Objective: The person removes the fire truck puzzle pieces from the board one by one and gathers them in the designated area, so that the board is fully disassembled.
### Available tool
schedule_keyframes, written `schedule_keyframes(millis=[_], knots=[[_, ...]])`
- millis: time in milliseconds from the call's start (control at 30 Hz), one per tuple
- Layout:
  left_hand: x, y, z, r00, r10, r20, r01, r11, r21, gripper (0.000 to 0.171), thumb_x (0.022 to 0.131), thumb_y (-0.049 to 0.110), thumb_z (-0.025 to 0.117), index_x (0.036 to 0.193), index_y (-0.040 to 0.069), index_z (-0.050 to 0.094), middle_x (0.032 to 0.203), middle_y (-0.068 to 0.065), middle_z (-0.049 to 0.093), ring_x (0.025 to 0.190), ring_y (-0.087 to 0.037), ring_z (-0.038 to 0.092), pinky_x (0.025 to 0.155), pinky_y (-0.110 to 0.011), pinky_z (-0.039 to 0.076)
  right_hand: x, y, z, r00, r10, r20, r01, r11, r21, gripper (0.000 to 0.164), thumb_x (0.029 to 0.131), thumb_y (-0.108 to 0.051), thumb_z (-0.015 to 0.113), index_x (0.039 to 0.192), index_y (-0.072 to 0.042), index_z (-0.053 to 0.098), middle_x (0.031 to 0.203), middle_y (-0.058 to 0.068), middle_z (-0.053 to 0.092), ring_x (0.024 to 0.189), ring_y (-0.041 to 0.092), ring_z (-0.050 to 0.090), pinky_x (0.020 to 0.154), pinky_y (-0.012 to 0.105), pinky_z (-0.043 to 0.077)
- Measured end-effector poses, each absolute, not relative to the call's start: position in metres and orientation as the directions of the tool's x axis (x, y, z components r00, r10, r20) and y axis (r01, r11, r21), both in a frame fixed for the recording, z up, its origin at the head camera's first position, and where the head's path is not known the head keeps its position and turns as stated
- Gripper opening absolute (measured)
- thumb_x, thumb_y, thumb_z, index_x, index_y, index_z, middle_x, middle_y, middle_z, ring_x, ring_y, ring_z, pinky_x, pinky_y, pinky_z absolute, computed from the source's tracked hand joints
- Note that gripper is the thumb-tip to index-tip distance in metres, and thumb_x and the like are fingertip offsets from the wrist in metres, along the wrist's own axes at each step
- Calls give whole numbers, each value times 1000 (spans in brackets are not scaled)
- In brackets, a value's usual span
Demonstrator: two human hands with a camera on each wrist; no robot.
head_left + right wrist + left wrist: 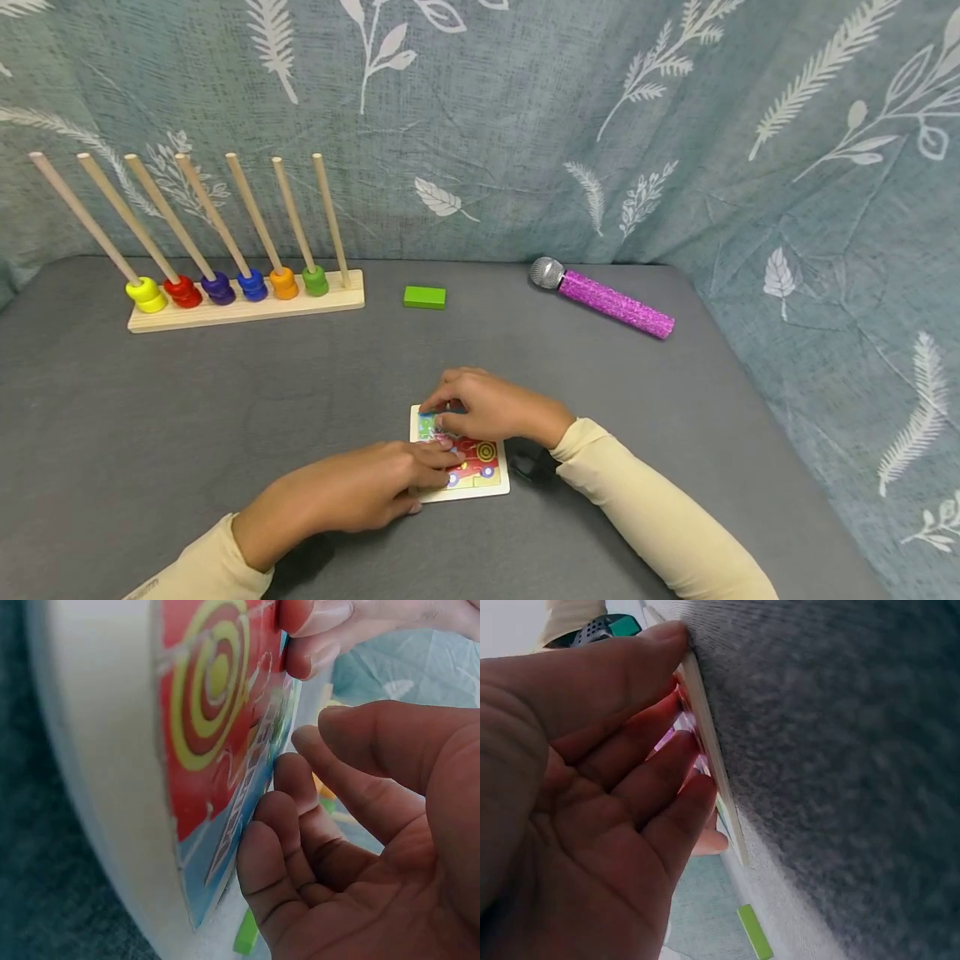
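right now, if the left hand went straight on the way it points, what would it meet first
Sliding across the puzzle, the left hand would likely meet the right hand near its wrist, though depth is unclear.

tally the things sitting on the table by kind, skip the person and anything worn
Puzzle board: 1
Peg stand with coloured beads: 1
Green block: 1
Microphone with a purple handle: 1
Total: 4
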State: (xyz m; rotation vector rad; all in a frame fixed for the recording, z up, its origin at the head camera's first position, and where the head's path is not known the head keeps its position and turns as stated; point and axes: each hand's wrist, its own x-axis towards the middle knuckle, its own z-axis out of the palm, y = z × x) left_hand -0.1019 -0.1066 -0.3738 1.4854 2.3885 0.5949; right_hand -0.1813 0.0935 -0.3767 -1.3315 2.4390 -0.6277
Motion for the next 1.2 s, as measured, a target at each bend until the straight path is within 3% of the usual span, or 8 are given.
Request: schedule_keyframes(millis=[300, 767, 1200], knots=[[-104, -106, -375, -445, 895, -33, 788, 409, 461, 36, 87, 0, 68, 122, 6, 68, 136, -3, 56, 128, -19, 50, 98, -37, 46, -182, 89, -380, -530, -848, -30, -733, 475, -486, 23, 94, -5, 58, 110, -9, 74, 89, -2, 59, 75, 9, 48, 70, 21, 42], [-99, -106, -379, -433, 900, 48, 835, 380, 398, 31, 84, -2, 68, 113, 8, 71, 132, -3, 60, 127, -19, 51, 98, -37, 46, -184, 87, -383, -505, -863, 6, -763, 443, -470, 19, 94, -4, 54, 102, -13, 68, 91, -2, 57, 80, 10, 50, 75, 23, 42], [-99, -106, -378, -451, 892, 25, 801, 393, 452, 34, 87, -1, 67, 120, 5, 69, 135, -6, 58, 129, -21, 49, 100, -38, 45, -186, 89, -385, -547, -837, 26, -689, 432, -582, 18, 92, -3, 57, 104, -10, 69, 89, -3, 59, 73, 6, 49, 67, 20, 42]])
